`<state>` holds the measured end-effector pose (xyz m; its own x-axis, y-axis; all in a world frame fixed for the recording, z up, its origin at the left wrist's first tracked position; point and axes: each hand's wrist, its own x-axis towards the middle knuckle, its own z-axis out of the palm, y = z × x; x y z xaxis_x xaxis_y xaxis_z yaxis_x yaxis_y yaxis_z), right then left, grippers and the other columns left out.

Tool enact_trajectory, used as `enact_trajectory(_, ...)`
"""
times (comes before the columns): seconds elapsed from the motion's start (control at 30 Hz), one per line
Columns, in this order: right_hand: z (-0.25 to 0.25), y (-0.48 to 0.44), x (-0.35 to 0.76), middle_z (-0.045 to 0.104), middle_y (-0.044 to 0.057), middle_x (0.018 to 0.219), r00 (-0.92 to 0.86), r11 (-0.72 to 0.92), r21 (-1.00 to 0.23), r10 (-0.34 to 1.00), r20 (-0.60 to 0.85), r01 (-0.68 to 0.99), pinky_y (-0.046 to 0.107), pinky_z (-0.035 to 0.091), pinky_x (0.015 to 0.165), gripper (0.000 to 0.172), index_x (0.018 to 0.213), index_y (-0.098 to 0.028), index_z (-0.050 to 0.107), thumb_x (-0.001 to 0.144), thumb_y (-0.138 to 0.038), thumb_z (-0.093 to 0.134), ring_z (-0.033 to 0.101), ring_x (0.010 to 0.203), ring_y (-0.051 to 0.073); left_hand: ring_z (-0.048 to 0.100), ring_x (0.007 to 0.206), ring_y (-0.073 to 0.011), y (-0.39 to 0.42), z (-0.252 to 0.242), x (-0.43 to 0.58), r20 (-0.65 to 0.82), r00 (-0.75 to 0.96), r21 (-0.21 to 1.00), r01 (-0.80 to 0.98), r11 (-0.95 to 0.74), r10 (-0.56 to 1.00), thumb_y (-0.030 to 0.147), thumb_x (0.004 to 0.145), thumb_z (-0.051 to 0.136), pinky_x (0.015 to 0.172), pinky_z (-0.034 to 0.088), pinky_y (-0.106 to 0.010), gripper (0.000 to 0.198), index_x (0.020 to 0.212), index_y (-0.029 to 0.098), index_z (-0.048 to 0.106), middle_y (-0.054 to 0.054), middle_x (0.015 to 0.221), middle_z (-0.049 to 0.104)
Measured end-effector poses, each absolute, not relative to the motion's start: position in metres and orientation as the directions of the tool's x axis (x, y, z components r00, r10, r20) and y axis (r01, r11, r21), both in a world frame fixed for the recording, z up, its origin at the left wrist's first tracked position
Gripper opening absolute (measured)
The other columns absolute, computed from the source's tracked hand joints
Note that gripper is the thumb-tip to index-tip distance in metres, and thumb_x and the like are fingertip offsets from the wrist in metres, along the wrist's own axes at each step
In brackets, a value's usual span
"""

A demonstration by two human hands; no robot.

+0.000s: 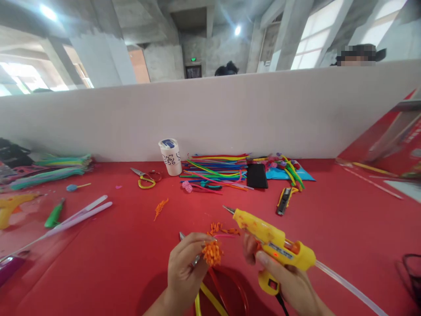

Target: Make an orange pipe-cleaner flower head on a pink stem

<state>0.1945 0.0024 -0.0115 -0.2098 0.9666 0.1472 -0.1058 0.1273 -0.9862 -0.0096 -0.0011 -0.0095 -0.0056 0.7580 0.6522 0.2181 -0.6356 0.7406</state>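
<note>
Pinching an orange tuft [212,253] of curled pipe cleaner just below the centre of the frame, the left hand [184,267] has its fingers closed round the base. The fuzzy head stands clear of the fingertips, probably to leave it exposed on the side facing the other hand. A grey metal tip pokes out above that hand; what it belongs to I cannot tell. Yellow and red stems [210,298] trail down from the tuft towards the bottom edge. Right beside it, the right hand [283,281] is wrapped shut round the handle of a yellow glue gun [276,245]. Its nozzle is angled up and left, past the tuft and not touching it, which looks like a way of holding the hot end off the fingers. A clear glue stick [348,285] juts from the back towards lower right. Loose orange bits [221,229] lie on the red table [115,245] just above the hands. Further up sit scissors [146,179], a paper cup [170,156], a spread of coloured pipe cleaners [213,171], a black phone [257,175] and a yellow utility knife [285,199], all within reach before the white partition [230,114].
</note>
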Motion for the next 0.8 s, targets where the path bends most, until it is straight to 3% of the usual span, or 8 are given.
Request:
enact_trajectory(0.33,-0.016,0.010,0.194,0.052,0.003,0.073,-0.219,0.102,-0.985,0.967,0.130,-0.136,0.030,0.040,0.067,0.026,0.077,-0.019,0.057,0.082,-0.044,0.055,0.048,0.070,0.016,0.066,0.070,-0.0158,0.001,-0.008,-0.008,0.677,0.009,0.706,0.277,-0.652,0.736,0.010,0.078,0.059,0.063,0.052,-0.022,0.015,0.081,0.018,0.072,-0.007,0.077,0.070)
enact_trajectory(0.63,-0.005,0.009,0.190,0.052,0.002,0.072,-0.228,0.130,-0.989,0.963,0.143,-0.071,0.031,0.040,0.069,0.027,0.073,-0.018,0.055,0.080,-0.044,0.057,0.049,0.068,0.015,0.065,0.066,-0.0159,0.002,-0.009,-0.009,0.688,0.000,0.693,0.298,-0.656,0.726,0.015,0.079,0.060,0.060,0.051,-0.023,0.012,0.081,0.019,0.071,-0.006,0.074,0.069)
enact_trajectory(0.8,0.002,0.012,0.183,0.053,-0.001,0.065,-0.159,-0.067,-0.997,0.985,-0.059,-0.049,0.026,0.040,0.058,0.031,0.080,-0.017,0.060,0.076,-0.048,0.060,0.048,0.059,0.013,0.064,0.066,-0.0165,0.003,-0.010,-0.008,0.664,-0.025,0.715,0.314,-0.625,0.747,0.012,0.077,0.061,0.060,0.051,-0.023,0.011,0.078,0.019,0.070,-0.006,0.073,0.069)
